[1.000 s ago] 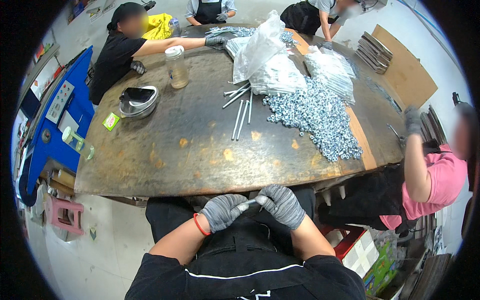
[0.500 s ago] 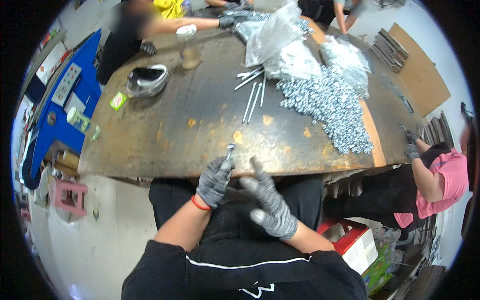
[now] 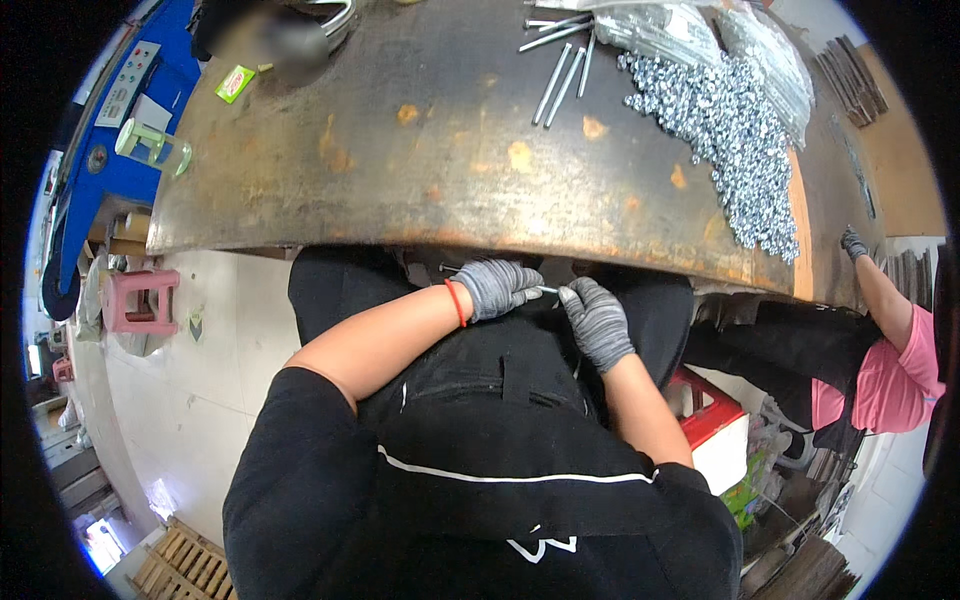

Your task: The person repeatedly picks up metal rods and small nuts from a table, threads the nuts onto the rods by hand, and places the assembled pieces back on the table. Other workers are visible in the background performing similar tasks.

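Observation:
Over my lap, just below the table's near edge, my left hand (image 3: 500, 288) is closed around a long thin metal bolt (image 3: 546, 290). One end of it sticks out on the left of the grey-gloved fist, the other on the right. Thumb and fingers of my right hand (image 3: 600, 322), gloved too, are pinched at the bolt's right end. Whether a small part sits between those fingertips is hidden. On the table lie several more long bolts (image 3: 567, 85), beside a heap of small shiny metal pieces (image 3: 745, 150) that look like nuts.
Plastic bags (image 3: 665, 35) lie behind the heap on the worn metal table (image 3: 400, 190). A small green packet (image 3: 234, 84) is at the far left. A pink stool (image 3: 141, 303) stands on the floor at left. At right, a co-worker in pink (image 3: 885, 375) reaches onto the table.
My view has tilted downward. The bolt has gone from upright to nearly level, lower over my lap. My right hand, open and apart before, has closed at its end.

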The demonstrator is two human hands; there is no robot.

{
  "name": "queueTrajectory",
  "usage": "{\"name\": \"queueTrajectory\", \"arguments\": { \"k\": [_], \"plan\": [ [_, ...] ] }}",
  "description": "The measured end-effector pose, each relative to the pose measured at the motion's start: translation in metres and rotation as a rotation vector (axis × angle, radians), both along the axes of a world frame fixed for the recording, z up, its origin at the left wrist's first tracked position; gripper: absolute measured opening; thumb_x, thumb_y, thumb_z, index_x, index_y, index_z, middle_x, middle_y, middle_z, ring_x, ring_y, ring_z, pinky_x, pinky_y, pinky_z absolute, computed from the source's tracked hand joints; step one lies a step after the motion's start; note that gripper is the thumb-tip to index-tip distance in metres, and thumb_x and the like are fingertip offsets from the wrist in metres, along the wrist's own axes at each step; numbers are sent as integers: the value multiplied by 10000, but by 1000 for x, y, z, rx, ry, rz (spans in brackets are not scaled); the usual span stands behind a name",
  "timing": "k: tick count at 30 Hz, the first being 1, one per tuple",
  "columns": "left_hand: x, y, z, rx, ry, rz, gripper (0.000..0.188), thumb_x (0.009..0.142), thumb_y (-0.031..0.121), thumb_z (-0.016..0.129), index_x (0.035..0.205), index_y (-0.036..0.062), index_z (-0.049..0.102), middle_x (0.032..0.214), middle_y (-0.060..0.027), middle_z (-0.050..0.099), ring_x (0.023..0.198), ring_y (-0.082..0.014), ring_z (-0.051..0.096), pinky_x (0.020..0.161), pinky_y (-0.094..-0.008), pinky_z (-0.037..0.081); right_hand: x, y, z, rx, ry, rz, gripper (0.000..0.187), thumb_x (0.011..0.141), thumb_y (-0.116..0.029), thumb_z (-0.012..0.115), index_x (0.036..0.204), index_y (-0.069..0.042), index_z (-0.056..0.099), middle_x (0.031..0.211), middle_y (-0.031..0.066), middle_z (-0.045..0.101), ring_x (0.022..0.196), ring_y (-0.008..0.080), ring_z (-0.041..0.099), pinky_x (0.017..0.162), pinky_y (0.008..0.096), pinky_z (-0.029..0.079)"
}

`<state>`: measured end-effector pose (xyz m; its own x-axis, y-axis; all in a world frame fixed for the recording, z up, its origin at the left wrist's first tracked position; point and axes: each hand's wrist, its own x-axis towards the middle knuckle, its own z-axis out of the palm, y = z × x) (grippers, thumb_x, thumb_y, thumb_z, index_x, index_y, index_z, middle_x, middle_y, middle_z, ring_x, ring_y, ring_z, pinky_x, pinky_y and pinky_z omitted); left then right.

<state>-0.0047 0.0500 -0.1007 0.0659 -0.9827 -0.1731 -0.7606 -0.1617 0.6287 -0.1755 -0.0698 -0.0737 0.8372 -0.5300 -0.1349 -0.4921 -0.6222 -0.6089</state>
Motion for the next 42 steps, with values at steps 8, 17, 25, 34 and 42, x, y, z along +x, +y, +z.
{"name": "queueTrajectory", "arguments": {
  "k": [8,17,25,34,42],
  "plan": [
    [-12,-39,-113,212,-58,-64,333,893,356,476,1043,102,630,1031,-151,625,949,-320,589,882,-411,430,9,-35,35,-75,-382,4,206,883,-178,556,981,-9,620,910,176,638,838,290,630,762,351,490],
    [94,-172,143,151,-232,234,792,774,488,625,1395,112,310,1425,-223,285,1279,-350,338,1065,-416,280,60,-143,39,-334,-148,-335,311,866,-337,536,876,-42,633,826,191,628,767,366,606,698,434,476],
    [224,-292,112,309,-529,737,959,670,597,638,1400,64,318,1463,-162,286,1366,-292,259,1087,-428,246,92,-144,38,-414,-185,-277,306,859,-344,521,755,-68,601,720,179,596,679,369,586,640,461,462],
    [248,-296,91,273,-432,626,352,786,246,535,1074,52,591,1073,-176,633,983,-319,620,839,-422,477,88,-150,32,-360,-363,-316,197,829,-208,596,770,-21,613,722,199,598,678,376,584,626,425,464],
    [247,-308,89,287,-442,611,384,808,315,556,1091,59,593,1044,-172,647,949,-318,632,820,-408,484,85,-154,40,-286,-221,-305,242,846,-271,545,830,-44,627,796,171,621,739,360,599,692,439,478]
  ]
}}
